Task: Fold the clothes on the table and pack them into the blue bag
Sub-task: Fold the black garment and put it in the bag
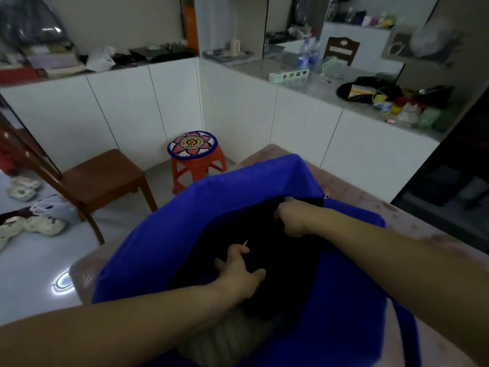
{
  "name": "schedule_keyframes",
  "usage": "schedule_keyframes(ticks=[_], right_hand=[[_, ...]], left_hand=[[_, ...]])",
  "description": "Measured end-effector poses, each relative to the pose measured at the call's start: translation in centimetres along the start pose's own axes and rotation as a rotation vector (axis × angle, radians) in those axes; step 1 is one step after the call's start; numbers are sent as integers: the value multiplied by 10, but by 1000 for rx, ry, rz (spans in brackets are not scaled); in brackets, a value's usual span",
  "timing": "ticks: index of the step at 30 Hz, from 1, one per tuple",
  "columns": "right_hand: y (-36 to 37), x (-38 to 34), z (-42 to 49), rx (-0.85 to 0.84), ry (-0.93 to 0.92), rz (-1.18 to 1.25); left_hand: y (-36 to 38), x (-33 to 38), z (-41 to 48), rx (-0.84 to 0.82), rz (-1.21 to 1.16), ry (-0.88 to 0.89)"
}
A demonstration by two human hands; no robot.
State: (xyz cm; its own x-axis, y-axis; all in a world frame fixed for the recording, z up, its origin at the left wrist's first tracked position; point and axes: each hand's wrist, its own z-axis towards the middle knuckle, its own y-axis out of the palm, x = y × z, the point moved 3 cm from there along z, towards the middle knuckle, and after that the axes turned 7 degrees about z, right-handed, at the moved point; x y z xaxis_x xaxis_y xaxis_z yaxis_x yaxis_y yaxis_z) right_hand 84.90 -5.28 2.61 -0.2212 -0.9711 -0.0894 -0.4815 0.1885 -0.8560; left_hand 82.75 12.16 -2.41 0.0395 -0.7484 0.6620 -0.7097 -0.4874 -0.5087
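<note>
The blue bag lies wide open on the pinkish table. A black garment fills its inside. My left hand is inside the bag, fingers spread and pressing down on the black garment. My right hand is further in, its fingers curled round the garment's far edge next to the bag's rim. A beige knitted garment shows at the bag's near side, under my left forearm.
A wooden chair and an orange stool with a flower-patterned cover stand on the floor left of the table. White cabinets with cluttered counters run behind. Slippers lie on the floor at far left.
</note>
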Motion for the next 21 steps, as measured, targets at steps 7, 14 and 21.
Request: schedule_keyframes(ticks=[7, 14, 21], right_hand=[[65, 31, 26, -361, 211, -200], [56, 7, 0, -258, 146, -433], [-12, -35, -140, 377, -429, 222]], left_hand=[[2, -16, 25, -211, 288, -32], [-9, 22, -16, -441, 688, 123], [-53, 61, -87, -206, 575, 468]])
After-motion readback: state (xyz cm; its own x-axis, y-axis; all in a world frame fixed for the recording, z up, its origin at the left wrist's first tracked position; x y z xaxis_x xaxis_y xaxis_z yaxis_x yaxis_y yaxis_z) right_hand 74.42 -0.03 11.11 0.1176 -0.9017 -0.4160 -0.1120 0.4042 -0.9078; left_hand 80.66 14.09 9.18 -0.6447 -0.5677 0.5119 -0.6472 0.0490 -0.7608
